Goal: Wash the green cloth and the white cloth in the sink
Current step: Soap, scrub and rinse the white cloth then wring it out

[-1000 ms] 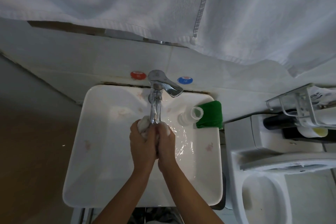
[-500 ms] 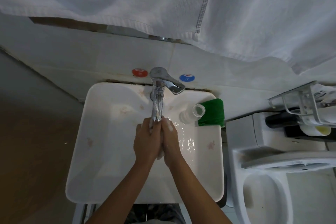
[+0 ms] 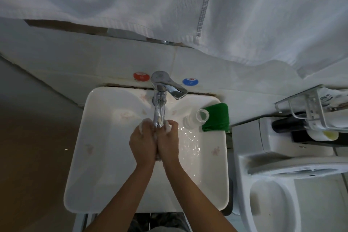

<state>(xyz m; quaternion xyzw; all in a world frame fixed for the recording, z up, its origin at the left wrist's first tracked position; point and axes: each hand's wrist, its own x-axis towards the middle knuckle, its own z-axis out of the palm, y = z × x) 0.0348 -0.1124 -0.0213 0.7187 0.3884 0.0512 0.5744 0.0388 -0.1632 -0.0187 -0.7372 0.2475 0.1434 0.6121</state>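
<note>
Both hands' grip hides most of the white cloth (image 3: 168,127) under the tap (image 3: 159,111).

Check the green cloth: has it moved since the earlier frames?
No. The green cloth lies on the sink's far right corner beside the clear bottle, as before; only the camera shifted.

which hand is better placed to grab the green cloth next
Likely the right hand: the green cloth sits on the sink's right back corner, nearer it. The left hand would have to cross the faucet.
</note>
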